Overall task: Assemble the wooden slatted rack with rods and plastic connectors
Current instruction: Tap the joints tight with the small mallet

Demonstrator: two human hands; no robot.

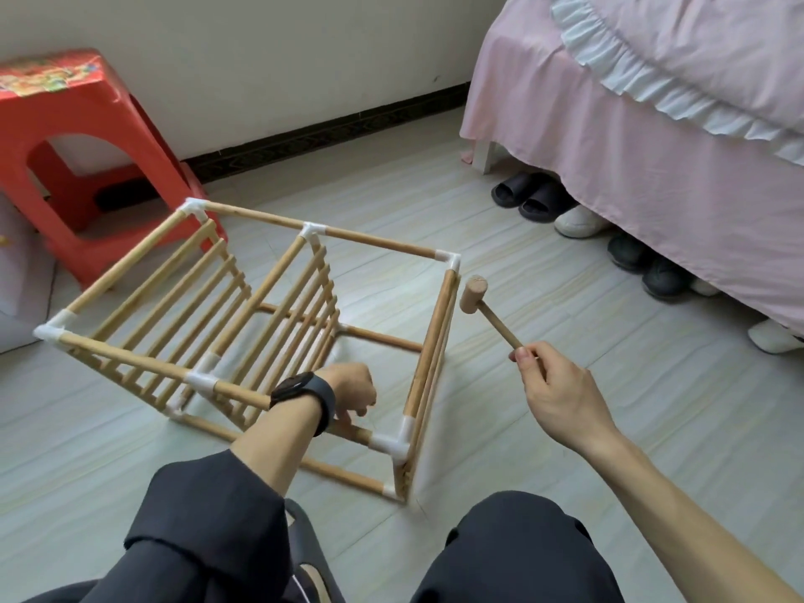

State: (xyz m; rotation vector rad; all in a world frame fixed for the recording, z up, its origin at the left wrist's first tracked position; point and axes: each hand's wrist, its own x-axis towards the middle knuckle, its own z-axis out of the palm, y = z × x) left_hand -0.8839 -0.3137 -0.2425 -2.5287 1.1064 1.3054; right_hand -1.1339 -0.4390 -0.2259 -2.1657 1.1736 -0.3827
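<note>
The wooden rack [243, 324] lies on its side on the floor, a box of rods joined by white plastic connectors [389, 441], with slatted shelves standing on edge inside. My left hand [352, 396], a black watch on its wrist, grips the near top rod close to the front right corner connector. My right hand [561, 393] holds a small wooden mallet [483, 304] by the end of its handle. The mallet head hangs just right of the rack's far right corner connector [450, 259], a small gap apart from it.
A red plastic stool [78, 137] stands behind the rack on the left. A bed with a pink skirt [652, 137] fills the right side, with several slippers [535, 198] under its edge. My dark-trousered knees are at the bottom of the view.
</note>
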